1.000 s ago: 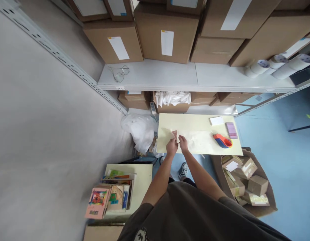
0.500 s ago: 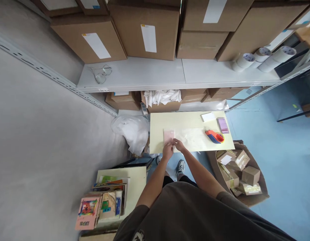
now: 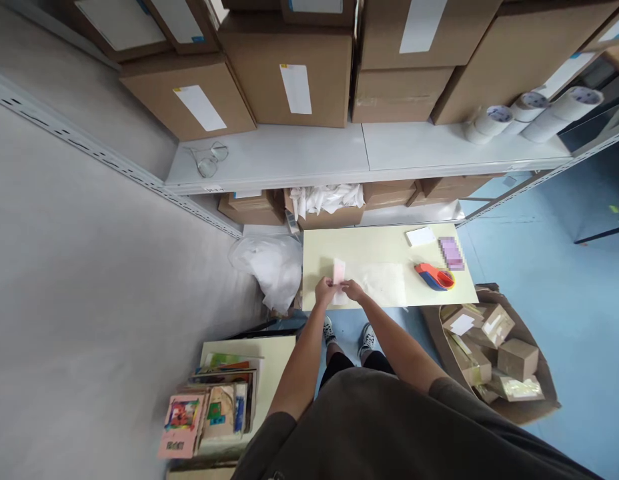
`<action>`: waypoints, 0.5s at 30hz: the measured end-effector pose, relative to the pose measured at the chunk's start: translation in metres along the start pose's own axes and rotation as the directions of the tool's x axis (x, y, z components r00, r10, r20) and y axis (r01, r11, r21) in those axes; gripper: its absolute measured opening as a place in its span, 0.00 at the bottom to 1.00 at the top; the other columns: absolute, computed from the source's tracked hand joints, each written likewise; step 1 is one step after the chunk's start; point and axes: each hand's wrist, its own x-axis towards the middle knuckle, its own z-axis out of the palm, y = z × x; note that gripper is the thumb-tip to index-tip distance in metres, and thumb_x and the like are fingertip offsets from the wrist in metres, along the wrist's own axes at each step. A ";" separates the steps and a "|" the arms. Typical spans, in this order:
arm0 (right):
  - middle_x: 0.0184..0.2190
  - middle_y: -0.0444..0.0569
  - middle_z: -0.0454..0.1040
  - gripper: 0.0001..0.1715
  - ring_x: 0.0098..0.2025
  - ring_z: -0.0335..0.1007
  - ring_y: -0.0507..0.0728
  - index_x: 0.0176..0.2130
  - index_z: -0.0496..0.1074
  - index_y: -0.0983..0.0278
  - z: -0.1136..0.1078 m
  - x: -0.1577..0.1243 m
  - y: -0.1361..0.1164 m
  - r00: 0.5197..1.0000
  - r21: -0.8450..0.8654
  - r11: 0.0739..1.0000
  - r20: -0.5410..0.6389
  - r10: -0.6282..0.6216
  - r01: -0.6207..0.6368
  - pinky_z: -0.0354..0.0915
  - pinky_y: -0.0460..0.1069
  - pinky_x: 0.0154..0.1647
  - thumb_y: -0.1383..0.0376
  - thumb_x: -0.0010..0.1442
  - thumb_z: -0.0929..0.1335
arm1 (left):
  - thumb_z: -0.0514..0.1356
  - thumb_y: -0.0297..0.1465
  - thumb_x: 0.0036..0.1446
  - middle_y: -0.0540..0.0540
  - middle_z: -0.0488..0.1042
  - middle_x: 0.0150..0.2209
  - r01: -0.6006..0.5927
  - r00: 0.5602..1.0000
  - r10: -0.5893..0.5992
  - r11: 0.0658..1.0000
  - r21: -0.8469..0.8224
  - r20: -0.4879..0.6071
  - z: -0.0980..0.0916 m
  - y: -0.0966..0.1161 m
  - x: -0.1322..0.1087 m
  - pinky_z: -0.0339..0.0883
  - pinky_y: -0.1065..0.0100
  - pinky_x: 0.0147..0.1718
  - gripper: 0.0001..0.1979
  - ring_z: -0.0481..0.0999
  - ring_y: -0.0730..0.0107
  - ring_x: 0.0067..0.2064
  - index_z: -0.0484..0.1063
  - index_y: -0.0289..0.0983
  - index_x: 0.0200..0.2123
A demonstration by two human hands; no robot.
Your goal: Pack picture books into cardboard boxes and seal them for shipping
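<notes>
**Item:** a pale pink flat card, its long axis upright in view, running from the near bench edge toward 12 o'clock, with its upper end free and its lower part between the hands. It lay low over the near-left part of the bench; whether it touched the surface could not be told.

**Hands:** the left hand was closed on the card from the 9 o'clock side and the right hand from the 3 o'clock side, the two almost meeting at the card.

**Bench contents, from the hands:** a clear plastic sheet lay flat just beside the right hand at 3 o'clock. Farther out at 3 o'clock sat a red-and-blue tape dispenser. A white card and a purple packet, its surface blurred, lay at 2 o'clock.

**Surroundings:** a white plastic bag sat off the bench at 9 o'clock. A stack of picture books stood at 7 o'clock, and a cardboard tray of small boxes at 4 o'clock. Above, a metal shelf carried eyeglasses and white tape rolls.
</notes>
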 end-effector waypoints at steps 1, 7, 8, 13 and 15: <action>0.60 0.53 0.75 0.21 0.55 0.76 0.63 0.59 0.75 0.62 -0.006 0.001 0.002 1.000 0.025 1.000 -0.016 0.018 -0.017 0.76 0.60 0.56 0.55 0.73 0.72 | 0.73 0.33 0.54 0.48 0.81 0.35 -0.039 0.999 0.038 0.999 0.017 0.014 0.007 0.005 -0.006 0.71 0.70 0.38 0.14 0.80 0.66 0.37 0.77 0.38 0.44; 0.50 0.54 0.84 0.27 0.49 0.79 0.63 0.57 0.80 0.62 -0.070 -0.022 0.039 0.935 0.185 0.971 -0.290 0.202 -0.153 0.75 0.56 0.49 0.55 0.65 0.66 | 0.72 0.34 0.57 0.32 0.79 0.57 -0.254 0.943 0.212 0.957 0.141 0.257 0.076 0.033 -0.030 0.68 0.62 0.57 0.22 0.77 0.50 0.61 0.77 0.34 0.54; 0.50 0.55 0.84 0.28 0.51 0.79 0.63 0.56 0.80 0.62 -0.080 -0.028 0.045 0.909 0.232 0.959 -0.343 0.237 -0.162 0.75 0.56 0.50 0.54 0.62 0.66 | 0.71 0.32 0.57 0.30 0.76 0.61 -0.274 0.936 0.221 0.945 0.175 0.273 0.084 0.034 -0.031 0.65 0.60 0.61 0.22 0.73 0.48 0.65 0.78 0.33 0.54; 0.60 0.54 0.80 0.30 0.60 0.75 0.66 0.54 0.82 0.60 -0.093 -0.041 0.058 0.932 0.368 0.915 -0.244 0.267 -0.166 0.72 0.57 0.56 0.54 0.54 0.71 | 0.65 0.28 0.58 0.32 0.78 0.60 -0.219 0.960 0.188 0.965 0.141 0.206 0.090 0.031 -0.028 0.63 0.60 0.65 0.14 0.73 0.50 0.66 0.82 0.35 0.48; 0.57 0.52 0.82 0.28 0.59 0.76 0.67 0.52 0.83 0.59 -0.082 -0.037 0.054 0.952 0.367 0.914 -0.171 0.252 -0.176 0.71 0.59 0.58 0.55 0.53 0.73 | 0.65 0.29 0.59 0.33 0.81 0.53 -0.170 0.980 0.165 0.985 0.038 0.112 0.085 0.031 -0.025 0.67 0.61 0.61 0.13 0.77 0.52 0.61 0.83 0.35 0.46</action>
